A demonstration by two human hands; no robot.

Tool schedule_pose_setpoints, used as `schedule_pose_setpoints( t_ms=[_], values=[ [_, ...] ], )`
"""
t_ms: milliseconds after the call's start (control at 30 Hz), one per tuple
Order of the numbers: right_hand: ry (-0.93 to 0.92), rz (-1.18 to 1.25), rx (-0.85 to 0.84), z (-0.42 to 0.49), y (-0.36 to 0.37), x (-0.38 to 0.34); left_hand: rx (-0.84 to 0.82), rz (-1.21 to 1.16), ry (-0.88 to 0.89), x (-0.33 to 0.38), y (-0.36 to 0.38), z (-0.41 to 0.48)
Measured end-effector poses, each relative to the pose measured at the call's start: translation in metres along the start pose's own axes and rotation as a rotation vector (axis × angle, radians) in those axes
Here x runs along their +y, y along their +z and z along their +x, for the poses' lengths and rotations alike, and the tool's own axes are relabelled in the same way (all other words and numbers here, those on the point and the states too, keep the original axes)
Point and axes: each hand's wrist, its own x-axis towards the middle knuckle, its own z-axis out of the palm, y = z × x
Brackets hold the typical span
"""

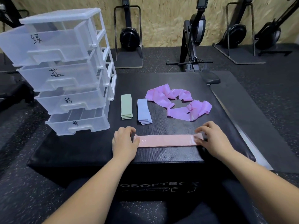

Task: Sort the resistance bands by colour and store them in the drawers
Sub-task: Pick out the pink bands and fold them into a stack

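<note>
Both hands work one pink band (168,140), which lies flat and stretched crosswise on the black soft box (161,156), close to its near edge. The left hand (125,141) curls its fingers over the band's left end, and the right hand (212,138) pinches the right end between fingertips and thumb. Held at both ends like this, the band is drawn straight, which I judge is meant to square it up for a neat fold or to line up pink layers. The near edge looks doubled, though I cannot tell how many bands lie there.

Just beyond the left hand's fingertips sit two tidy stacks, side by side and apart. The green stack (126,106) lies straight ahead of that hand, and the blue stack (144,111) lies towards the right hand. Each is squared lengthwise, apparently parked there until it is time to store them. Ahead of the right hand, well past its knuckles, lies the purple heap (179,104), loose and twisted, seemingly the colour not yet dealt with.

Out to the left of the left hand and further away stands the clear drawer unit (64,70), its four drawers drawn forward and hand-labelled. I see no bands through the plastic, so I judge that storing has not begun. The third drawer (69,101) down, marked with the character for pink, sits on the left hand's side and is probably this band's destination
</note>
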Motion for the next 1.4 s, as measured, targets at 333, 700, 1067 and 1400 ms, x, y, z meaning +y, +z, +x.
schedule_pose_setpoints(
  t_ms=[333, 700, 1067, 1400],
  values=[
    [-0.213, -0.039, -0.288, 0.007, -0.008, 0.019, -0.476, 0.075, 0.384, -0.007, -0.025, 0.022],
    [-0.224, -0.012, -0.278, 0.012, -0.021, 0.016, -0.426, 0.113, 0.445, -0.01, -0.029, 0.023],
    [-0.047, 0.196, -0.118, -0.007, -0.017, 0.01, -0.345, 0.13, 0.506, -0.007, -0.017, 0.02],
    [0.358, 0.076, 0.038, -0.009, 0.002, -0.004, -0.298, 0.114, 0.65, 0.074, 0.048, -0.009]
  ],
)
